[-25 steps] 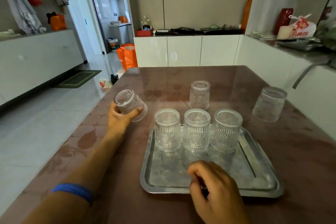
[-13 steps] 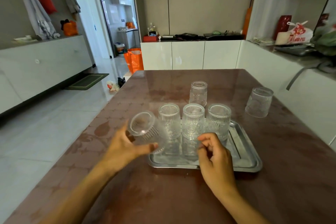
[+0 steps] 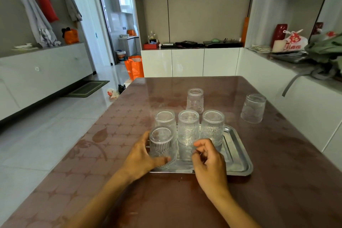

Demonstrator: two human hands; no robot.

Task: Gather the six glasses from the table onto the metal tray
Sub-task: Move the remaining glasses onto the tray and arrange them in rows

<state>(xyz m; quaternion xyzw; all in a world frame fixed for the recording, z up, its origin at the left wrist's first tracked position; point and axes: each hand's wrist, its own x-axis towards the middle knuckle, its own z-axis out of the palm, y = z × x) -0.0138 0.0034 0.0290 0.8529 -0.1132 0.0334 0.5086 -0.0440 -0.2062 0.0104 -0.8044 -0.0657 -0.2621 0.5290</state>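
Left hand (image 3: 140,155) fingers wrap upside-down ribbed clear glass (image 3: 162,146) on silver metal tray (image 3: 238,161); right hand (image 3: 209,163) fingers loosely curled, empty, over tray's near edge.

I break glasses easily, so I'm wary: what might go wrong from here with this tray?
1. The glass in the left hand, the front glass, sits at the metal tray's near-left corner, close to the rim; released carelessly, it might tip.
2. It stands right by the back-row glass; a nudge could make them clink.
3. Reaching for the far glass means passing over that row, which a hand could knock.
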